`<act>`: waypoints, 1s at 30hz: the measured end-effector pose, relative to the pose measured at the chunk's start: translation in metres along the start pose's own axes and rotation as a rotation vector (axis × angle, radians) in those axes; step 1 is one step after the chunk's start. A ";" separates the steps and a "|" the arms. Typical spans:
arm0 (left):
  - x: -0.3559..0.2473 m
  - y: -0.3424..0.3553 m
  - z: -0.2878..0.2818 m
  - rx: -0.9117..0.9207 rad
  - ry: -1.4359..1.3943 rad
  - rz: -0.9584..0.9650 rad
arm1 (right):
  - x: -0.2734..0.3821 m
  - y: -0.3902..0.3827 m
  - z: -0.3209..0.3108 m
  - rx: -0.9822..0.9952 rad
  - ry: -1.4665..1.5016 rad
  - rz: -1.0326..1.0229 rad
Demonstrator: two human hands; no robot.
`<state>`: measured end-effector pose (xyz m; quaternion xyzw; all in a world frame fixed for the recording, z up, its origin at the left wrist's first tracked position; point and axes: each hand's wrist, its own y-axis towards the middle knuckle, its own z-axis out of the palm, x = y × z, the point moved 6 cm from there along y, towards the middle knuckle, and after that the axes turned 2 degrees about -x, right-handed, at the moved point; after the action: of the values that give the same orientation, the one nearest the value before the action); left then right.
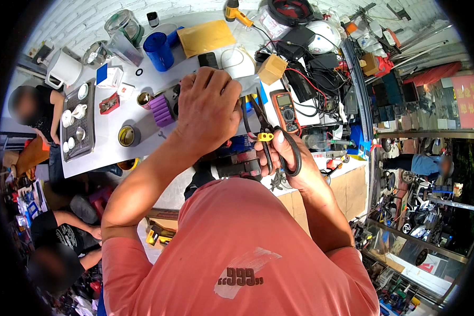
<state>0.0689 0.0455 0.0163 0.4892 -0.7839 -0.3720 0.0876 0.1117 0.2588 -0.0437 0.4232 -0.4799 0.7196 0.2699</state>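
My left hand (208,105) is above the workbench with fingers curled over an object it mostly hides; a pale grey flat piece (247,84) shows beside its fingertips. My right hand (292,158) grips black scissors (263,116), blades pointing up toward that piece. A yellow connector (266,137) on a dark cable lies across the scissors near the pivot. Just right of the blades is an orange multimeter (286,110). A purple ridged block (160,110) lies left of my left hand.
A tea tray (89,137), blue roll (158,50), cardboard box (272,68) and tangled black electronics (300,79) crowd the bench (89,163). A yellow heat gun (239,16) is at the back. Two people (58,110) (63,231) are at left, another person (416,164) far right.
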 end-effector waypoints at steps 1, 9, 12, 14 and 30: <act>0.000 0.000 0.000 -0.016 0.005 -0.003 | 0.002 0.000 -0.001 0.000 -0.004 -0.003; 0.004 0.004 -0.002 -0.002 -0.002 -0.106 | 0.015 -0.007 0.007 0.093 -0.022 -0.063; 0.008 0.009 -0.002 0.031 -0.077 -0.189 | 0.014 -0.009 0.010 0.082 -0.052 -0.032; 0.014 0.014 0.000 0.067 -0.149 -0.245 | 0.015 -0.008 0.010 0.089 -0.058 -0.027; 0.067 0.024 0.025 0.333 -0.607 -0.523 | 0.014 0.015 0.013 0.090 -0.082 0.055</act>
<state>0.0058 0.0078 -0.0004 0.5473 -0.6731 -0.3771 -0.3244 0.0969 0.2404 -0.0361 0.4507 -0.4692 0.7296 0.2106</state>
